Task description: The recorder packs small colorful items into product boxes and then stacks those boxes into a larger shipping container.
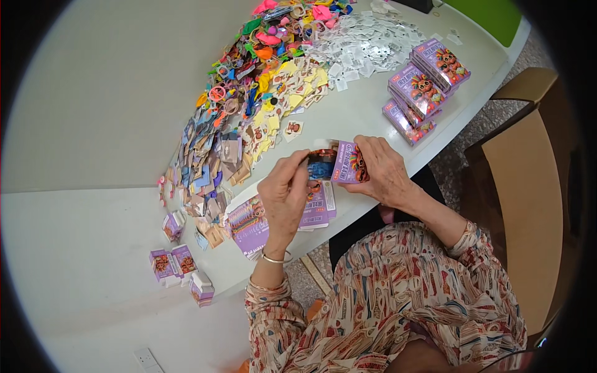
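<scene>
My right hand (384, 171) is closed around a small purple carton (346, 163) with a cartoon figure printed on its front. The carton is held tilted above the near edge of the table. My left hand (283, 198) pinches a glossy dark card with a blue picture (321, 166) at the carton's left end. Whether part of that card sits inside the carton is hidden. Under my left hand lie flat purple cartons in an overlapping stack (247, 229), with more flat purple cartons (318, 214) just to the right.
A long heap of bright small trinkets (264, 53) runs along the table's far side. Beside it lie white packets (370, 46), yellow picture cards (298, 87) and brownish-blue pieces (208, 155). Filled-out purple cartons (418, 90) are piled at right; several more (173, 264) stand lower left. A chair (519, 186) is at right.
</scene>
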`<state>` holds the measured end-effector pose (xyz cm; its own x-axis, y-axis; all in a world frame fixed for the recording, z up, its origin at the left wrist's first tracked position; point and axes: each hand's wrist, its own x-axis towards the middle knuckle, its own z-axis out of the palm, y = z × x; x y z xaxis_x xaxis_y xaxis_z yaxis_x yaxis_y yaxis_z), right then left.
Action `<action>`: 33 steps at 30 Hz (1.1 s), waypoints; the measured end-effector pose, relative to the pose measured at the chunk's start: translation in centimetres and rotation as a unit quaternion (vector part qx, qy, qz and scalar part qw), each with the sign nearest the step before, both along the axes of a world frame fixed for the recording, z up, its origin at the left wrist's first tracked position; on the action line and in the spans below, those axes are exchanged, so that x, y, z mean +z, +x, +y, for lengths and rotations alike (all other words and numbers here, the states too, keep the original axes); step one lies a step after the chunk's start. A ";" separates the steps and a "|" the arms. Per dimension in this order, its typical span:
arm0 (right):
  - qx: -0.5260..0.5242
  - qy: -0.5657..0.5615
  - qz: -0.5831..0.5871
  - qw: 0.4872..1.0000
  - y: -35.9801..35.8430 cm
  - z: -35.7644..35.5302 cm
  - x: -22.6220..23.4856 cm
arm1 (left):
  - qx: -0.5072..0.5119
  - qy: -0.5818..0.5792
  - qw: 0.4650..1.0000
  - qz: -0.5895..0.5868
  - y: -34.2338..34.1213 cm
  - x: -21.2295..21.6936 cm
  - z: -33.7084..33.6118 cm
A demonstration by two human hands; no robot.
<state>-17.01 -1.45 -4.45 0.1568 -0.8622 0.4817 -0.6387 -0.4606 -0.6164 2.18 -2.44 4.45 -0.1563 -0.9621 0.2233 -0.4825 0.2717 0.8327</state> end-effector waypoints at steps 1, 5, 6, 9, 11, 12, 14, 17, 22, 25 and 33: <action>0.000 -0.005 0.014 1.000 0.0 0.0 -0.1 | 0.005 0.023 0.999 0.022 -0.3 -0.2 0.3; 0.008 -0.029 0.006 1.000 0.4 0.4 0.1 | -0.047 -0.158 0.967 -0.194 -1.8 -1.2 1.0; 0.003 -0.028 0.004 1.000 0.4 0.4 0.2 | -0.044 -0.159 0.967 -0.196 -2.1 -1.2 0.9; 0.001 -0.013 -0.008 1.000 0.3 0.6 0.4 | 0.021 -0.210 0.952 -0.220 -2.2 -1.3 0.4; 0.003 0.003 -0.016 1.000 0.3 0.6 0.2 | 0.015 -0.166 0.976 -0.141 -2.4 -3.1 0.6; -0.001 0.004 -0.007 1.000 0.4 0.6 0.0 | 0.005 -0.120 0.991 -0.058 -2.3 -3.8 0.7; -0.005 0.004 0.002 1.000 0.3 0.7 -0.2 | -0.031 -0.098 0.992 -0.068 -1.4 -4.4 0.3; 0.017 0.015 0.026 0.999 0.1 1.1 -0.1 | -0.174 0.137 0.973 -0.072 0.2 -3.5 -1.1; -0.026 -0.014 0.007 1.000 -0.5 0.1 -0.4 | -0.158 0.230 0.955 0.101 0.5 -0.4 -3.8; -0.057 -0.006 -0.013 0.998 -1.1 -0.6 -1.3 | -0.049 0.140 0.976 0.159 2.9 -1.9 -9.7; -0.062 0.002 -0.039 0.997 -0.6 -1.6 -1.9 | 0.125 -0.098 0.965 -0.208 8.9 -9.6 -22.7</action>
